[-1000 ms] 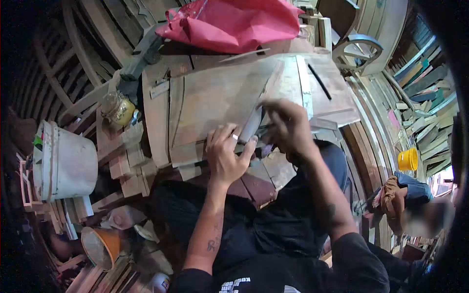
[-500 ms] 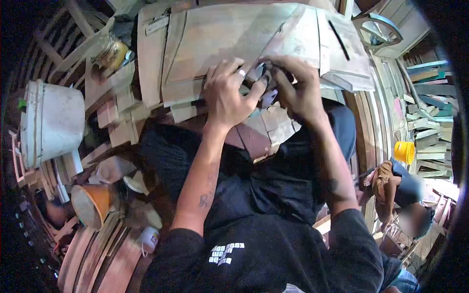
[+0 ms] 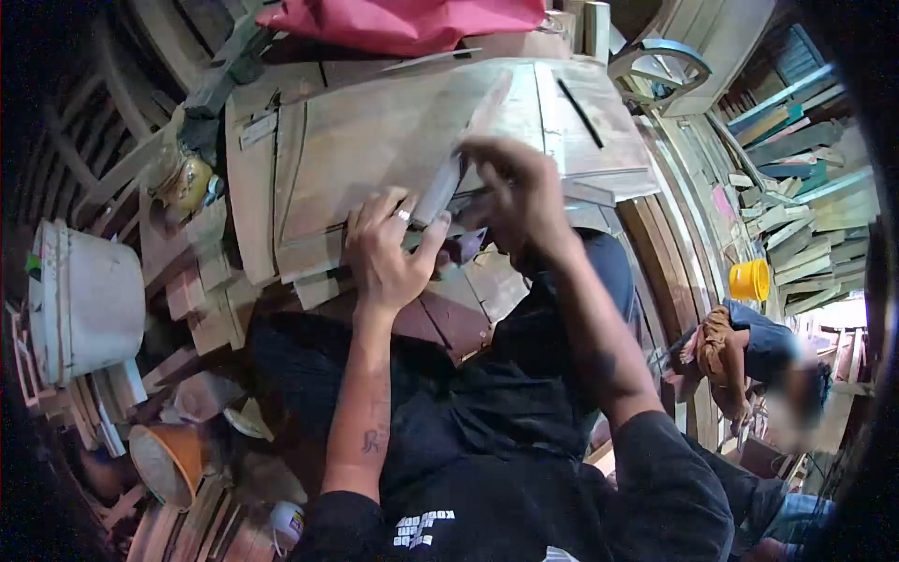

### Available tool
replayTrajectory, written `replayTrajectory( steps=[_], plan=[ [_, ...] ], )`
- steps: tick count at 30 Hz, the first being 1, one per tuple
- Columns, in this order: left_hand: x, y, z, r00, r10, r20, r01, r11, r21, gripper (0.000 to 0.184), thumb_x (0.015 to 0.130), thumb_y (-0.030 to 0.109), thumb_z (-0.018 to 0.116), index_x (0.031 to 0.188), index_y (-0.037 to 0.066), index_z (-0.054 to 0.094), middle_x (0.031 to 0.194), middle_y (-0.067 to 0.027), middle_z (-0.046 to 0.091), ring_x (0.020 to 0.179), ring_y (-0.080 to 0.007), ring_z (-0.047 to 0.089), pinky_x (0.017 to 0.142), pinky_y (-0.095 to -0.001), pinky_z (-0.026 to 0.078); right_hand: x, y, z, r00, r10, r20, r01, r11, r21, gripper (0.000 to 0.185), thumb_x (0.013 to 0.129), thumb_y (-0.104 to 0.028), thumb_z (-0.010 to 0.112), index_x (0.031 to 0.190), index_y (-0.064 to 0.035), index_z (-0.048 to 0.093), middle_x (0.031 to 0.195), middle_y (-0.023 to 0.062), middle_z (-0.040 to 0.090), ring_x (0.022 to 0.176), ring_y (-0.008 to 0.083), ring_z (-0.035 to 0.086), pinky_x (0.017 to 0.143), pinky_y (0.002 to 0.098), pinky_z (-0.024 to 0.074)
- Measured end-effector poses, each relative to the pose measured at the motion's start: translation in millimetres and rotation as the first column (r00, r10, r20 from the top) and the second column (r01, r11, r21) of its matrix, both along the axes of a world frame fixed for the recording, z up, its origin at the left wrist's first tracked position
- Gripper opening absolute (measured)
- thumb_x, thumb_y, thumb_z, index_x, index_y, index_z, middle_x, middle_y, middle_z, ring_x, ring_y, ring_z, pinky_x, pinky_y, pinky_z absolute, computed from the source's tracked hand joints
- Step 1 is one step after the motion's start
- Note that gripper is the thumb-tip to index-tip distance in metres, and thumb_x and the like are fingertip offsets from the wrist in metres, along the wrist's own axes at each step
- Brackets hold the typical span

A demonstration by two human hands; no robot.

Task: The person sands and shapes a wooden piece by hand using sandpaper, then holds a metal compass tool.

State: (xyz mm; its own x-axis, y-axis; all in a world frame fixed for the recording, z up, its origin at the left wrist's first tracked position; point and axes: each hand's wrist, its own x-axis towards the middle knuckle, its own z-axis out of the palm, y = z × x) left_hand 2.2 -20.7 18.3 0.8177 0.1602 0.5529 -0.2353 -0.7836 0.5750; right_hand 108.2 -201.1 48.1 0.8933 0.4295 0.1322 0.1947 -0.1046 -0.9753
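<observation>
My left hand [image 3: 386, 251], with a ring on one finger, is closed on a narrow pale wooden strip [image 3: 438, 194] at the near edge of the wooden board [image 3: 365, 140]. Its thumb presses against the strip's near end. My right hand [image 3: 518, 192] is raised beside the strip's far end, fingers bent and smeared by motion, so its grip cannot be made out. Between the hands, just below the board's edge, shows a purplish thin piece [image 3: 465, 246], partly hidden. A thin black stick [image 3: 581, 112] lies on the board's right part.
Beyond the board lies red cloth [image 3: 403, 23]. At left are a white bucket [image 3: 94, 304], an orange bucket [image 3: 173, 464], a jar [image 3: 190, 183] and wood offcuts. To the right, a person [image 3: 749, 356] bends near a yellow pail [image 3: 749, 279] and stacked timber [image 3: 796, 234].
The view has shifted, bringing the red cloth into sight. My right hand has moved away from my left, and the pale strip between them now shows more fully.
</observation>
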Motion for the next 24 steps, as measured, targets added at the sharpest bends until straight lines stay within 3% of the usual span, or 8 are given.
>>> replayTrajectory(
  steps=[1,2,8,10,12,14,22,24],
  plan=[
    [-1,-1,2,1.000,-0.002,-0.015,0.002,1.000,-0.006,0.040,0.091,0.036,0.075,0.103,-0.002,0.076,0.101,-0.0127,0.069,0.098,-0.0344,0.065,0.087,-0.0461,0.046,-3,2,-6,0.906,0.107,0.409,-0.055,0.989,-0.138,0.031,0.091,0.004,0.068,0.120,-0.0008,0.074,0.097,0.0213,0.074,0.090,0.0326,0.076,0.083,0.0391,0.0588],
    [0,-1,2,0.999,-0.003,-0.034,0.002,1.000,-0.014,0.040,0.092,0.036,0.075,0.103,-0.003,0.076,0.102,-0.0134,0.069,0.098,-0.0349,0.065,0.087,-0.0464,0.046,-9,-3,-11,0.835,0.145,0.531,-0.069,0.985,-0.160,0.032,0.089,0.002,0.070,0.120,-0.0015,0.075,0.095,0.0197,0.074,0.089,0.0369,0.075,0.082,0.0401,0.0587],
    [0,-1,0,1.000,-0.019,-0.010,0.019,0.999,-0.027,0.038,0.092,0.033,0.074,0.104,-0.003,0.075,0.103,-0.0128,0.069,0.095,-0.0370,0.063,0.086,-0.0469,0.046,14,3,-16,0.968,-0.066,0.242,0.067,0.998,0.007,0.027,0.092,0.001,0.071,0.118,0.0005,0.074,0.098,0.0226,0.075,0.089,0.0311,0.076,0.084,0.0407,0.0592],
    [2,-2,-2,1.000,0.008,0.024,-0.008,1.000,-0.025,0.037,0.092,0.032,0.074,0.104,-0.003,0.075,0.104,-0.0135,0.069,0.095,-0.0376,0.063,0.087,-0.0472,0.047,-15,2,-9,0.865,0.107,0.490,-0.036,0.988,-0.152,0.030,0.090,0.001,0.072,0.119,-0.0011,0.074,0.097,0.0220,0.074,0.092,0.0362,0.075,0.083,0.0422,0.0591],
    [2,2,-7,0.997,-0.047,0.055,0.047,0.999,-0.006,0.032,0.097,0.025,0.069,0.107,-0.005,0.072,0.102,-0.0181,0.067,0.094,-0.0390,0.061,0.088,-0.0460,0.047,-17,8,-17,0.794,0.077,0.602,-0.060,0.997,-0.049,0.032,0.089,0.003,0.071,0.120,-0.0029,0.075,0.090,0.0211,0.073,0.086,0.0378,0.075,0.080,0.0430,0.0594],
    [2,1,-5,0.997,-0.073,0.016,0.074,0.995,-0.065,0.032,0.099,0.025,0.067,0.107,-0.006,0.072,0.101,-0.0184,0.067,0.093,-0.0378,0.061,0.086,-0.0456,0.047,2,5,-15,0.921,-0.006,0.389,0.015,1.000,-0.022,0.030,0.090,0.002,0.070,0.119,-0.0025,0.075,0.089,0.0206,0.074,0.083,0.0373,0.075,0.080,0.0426,0.0600],
    [0,2,-3,0.999,-0.036,0.008,0.036,0.999,-0.018,0.034,0.096,0.030,0.072,0.103,-0.003,0.073,0.103,-0.0157,0.068,0.096,-0.0389,0.062,0.086,-0.0486,0.045,-10,4,-24,0.799,0.044,0.600,0.000,0.997,-0.073,0.035,0.089,0.002,0.072,0.123,-0.0032,0.074,0.103,0.0220,0.074,0.097,0.0390,0.075,0.086,0.0450,0.0594],
    [-3,3,-9,1.000,-0.024,-0.011,0.024,1.000,0.002,0.035,0.095,0.030,0.072,0.105,-0.004,0.073,0.102,-0.0150,0.068,0.096,-0.0387,0.062,0.086,-0.0481,0.045,3,6,-9,0.954,-0.079,0.288,0.093,0.995,-0.035,0.033,0.091,0.006,0.067,0.121,-0.0026,0.075,0.102,0.0161,0.077,0.092,0.0262,0.077,0.082,0.0383,0.0598]
  ],
)
